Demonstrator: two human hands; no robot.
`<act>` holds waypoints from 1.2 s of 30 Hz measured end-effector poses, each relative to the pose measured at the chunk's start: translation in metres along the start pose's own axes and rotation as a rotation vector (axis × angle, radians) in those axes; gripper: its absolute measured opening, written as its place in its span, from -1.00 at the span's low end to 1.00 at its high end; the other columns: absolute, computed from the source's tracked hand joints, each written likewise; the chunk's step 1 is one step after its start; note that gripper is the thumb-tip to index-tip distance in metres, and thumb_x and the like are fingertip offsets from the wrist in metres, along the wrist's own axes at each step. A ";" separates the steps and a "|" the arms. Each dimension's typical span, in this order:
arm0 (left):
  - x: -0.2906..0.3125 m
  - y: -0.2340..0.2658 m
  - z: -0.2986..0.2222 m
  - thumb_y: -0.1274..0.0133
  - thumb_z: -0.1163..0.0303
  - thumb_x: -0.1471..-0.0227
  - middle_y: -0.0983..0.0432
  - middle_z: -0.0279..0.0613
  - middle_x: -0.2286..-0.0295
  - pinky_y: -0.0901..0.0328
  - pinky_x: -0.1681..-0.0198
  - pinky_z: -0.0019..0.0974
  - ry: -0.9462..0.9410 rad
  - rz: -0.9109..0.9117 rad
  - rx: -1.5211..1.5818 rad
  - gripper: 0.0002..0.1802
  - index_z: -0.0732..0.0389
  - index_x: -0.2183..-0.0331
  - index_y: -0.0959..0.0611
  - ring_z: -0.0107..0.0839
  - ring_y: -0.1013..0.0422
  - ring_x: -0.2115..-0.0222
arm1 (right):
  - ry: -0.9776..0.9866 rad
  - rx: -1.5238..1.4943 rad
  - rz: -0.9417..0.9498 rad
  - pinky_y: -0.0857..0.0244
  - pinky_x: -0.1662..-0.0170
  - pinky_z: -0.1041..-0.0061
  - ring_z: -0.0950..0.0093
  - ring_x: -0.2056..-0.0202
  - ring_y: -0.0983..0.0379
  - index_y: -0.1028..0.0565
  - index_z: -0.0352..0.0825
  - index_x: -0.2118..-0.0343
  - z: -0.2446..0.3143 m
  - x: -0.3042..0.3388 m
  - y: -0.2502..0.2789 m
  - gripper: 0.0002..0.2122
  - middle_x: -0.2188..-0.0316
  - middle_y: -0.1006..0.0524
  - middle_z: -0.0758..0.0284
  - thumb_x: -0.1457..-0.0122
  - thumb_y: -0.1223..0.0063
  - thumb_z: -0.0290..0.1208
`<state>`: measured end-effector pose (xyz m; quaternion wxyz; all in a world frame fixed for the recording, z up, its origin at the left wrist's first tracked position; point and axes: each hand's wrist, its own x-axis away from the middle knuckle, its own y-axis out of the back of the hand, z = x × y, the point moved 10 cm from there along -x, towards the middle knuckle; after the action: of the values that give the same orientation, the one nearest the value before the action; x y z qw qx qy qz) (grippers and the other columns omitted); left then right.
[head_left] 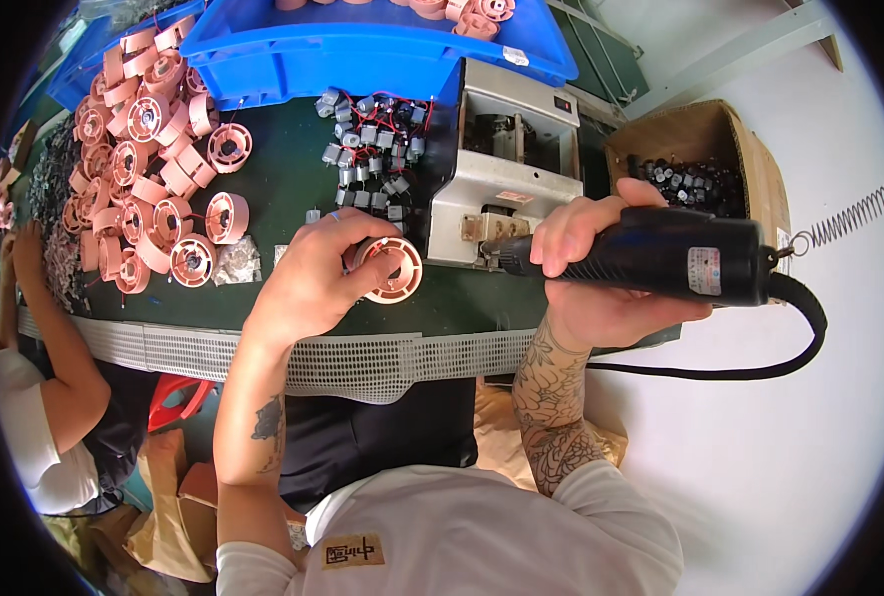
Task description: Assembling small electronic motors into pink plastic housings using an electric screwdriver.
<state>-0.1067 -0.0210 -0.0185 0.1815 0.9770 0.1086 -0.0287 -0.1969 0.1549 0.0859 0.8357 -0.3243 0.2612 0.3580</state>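
My left hand (pixel 308 273) is closed around a pink round plastic housing (pixel 409 270), with the thumb reaching inside its ring just above the table's front edge. A black electric screwdriver (pixel 660 260) lies nearly level in my right hand (pixel 596 313), its tip pointing left. That tip is at the front of a metal screw feeder machine (pixel 516 184); whether it touches cannot be made out. Small grey motors (pixel 367 149) with red wires are heaped beyond my left hand. More pink housings (pixel 149 164) form a large pile to the left.
A blue bin (pixel 332 65) holding pink parts stands at the back. On the right is a cardboard box (pixel 760 169) of small dark parts. The screwdriver hangs from a coiled spring (pixel 859 211) and trails a black cable (pixel 809 348). Another person's arm (pixel 64 328) is at the far left.
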 end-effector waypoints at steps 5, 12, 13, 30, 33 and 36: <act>0.000 -0.001 0.000 -0.16 0.36 0.01 -0.54 -0.04 0.37 -0.35 0.29 -0.25 0.029 0.031 -0.020 -0.73 0.32 0.26 -0.62 -0.17 -0.49 0.39 | -0.015 -0.019 0.020 -0.26 0.53 0.41 0.41 0.59 -0.34 -0.22 -0.44 -0.11 -0.003 -0.001 -0.001 -0.02 0.52 -0.44 0.22 0.03 0.35 0.54; -0.006 -0.004 -0.001 -0.15 0.37 0.03 -0.52 0.00 0.37 -0.34 0.29 -0.19 -0.002 0.108 -0.053 -0.73 0.32 0.27 -0.59 -0.10 -0.47 0.36 | -0.251 -0.148 0.247 -0.24 0.58 0.41 0.43 0.61 -0.32 -0.21 -0.39 -0.12 -0.015 -0.005 -0.036 -0.06 0.54 -0.43 0.26 0.00 0.33 0.51; -0.007 -0.005 -0.001 -0.15 0.37 0.04 -0.52 0.00 0.37 -0.34 0.28 -0.19 -0.004 0.129 -0.049 -0.73 0.32 0.27 -0.58 -0.09 -0.47 0.36 | -0.232 -0.170 0.252 -0.24 0.59 0.41 0.43 0.62 -0.32 -0.20 -0.38 -0.14 -0.010 -0.009 -0.044 -0.07 0.54 -0.43 0.27 -0.01 0.32 0.50; -0.001 0.001 -0.005 -0.15 0.45 0.04 -0.51 -0.09 0.42 -0.31 0.32 -0.22 -0.149 0.016 -0.076 -0.77 0.28 0.27 -0.58 -0.15 -0.44 0.37 | -0.246 -0.241 0.328 -0.25 0.50 0.34 0.39 0.53 -0.35 -0.17 -0.37 -0.17 -0.042 -0.014 -0.086 -0.06 0.47 -0.43 0.23 0.01 0.25 0.48; 0.000 0.001 -0.002 -0.15 0.45 0.05 -0.50 -0.09 0.41 -0.31 0.31 -0.21 -0.132 0.029 -0.057 -0.77 0.27 0.28 -0.58 -0.15 -0.44 0.36 | -0.269 -0.274 0.330 -0.25 0.50 0.35 0.39 0.52 -0.36 -0.17 -0.36 -0.18 -0.043 -0.013 -0.088 -0.06 0.47 -0.44 0.23 0.01 0.24 0.48; -0.001 0.000 -0.002 -0.16 0.45 0.05 -0.50 -0.09 0.40 -0.31 0.31 -0.21 -0.136 0.030 -0.043 -0.77 0.27 0.27 -0.58 -0.14 -0.44 0.36 | -0.270 -0.257 0.342 -0.25 0.49 0.34 0.40 0.50 -0.36 -0.17 -0.35 -0.18 -0.043 -0.013 -0.088 -0.06 0.47 -0.43 0.24 0.00 0.24 0.48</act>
<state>-0.1081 -0.0202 -0.0161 0.2098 0.9701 0.0817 -0.0900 -0.1459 0.0707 0.0976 0.7422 -0.3281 0.1507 0.5646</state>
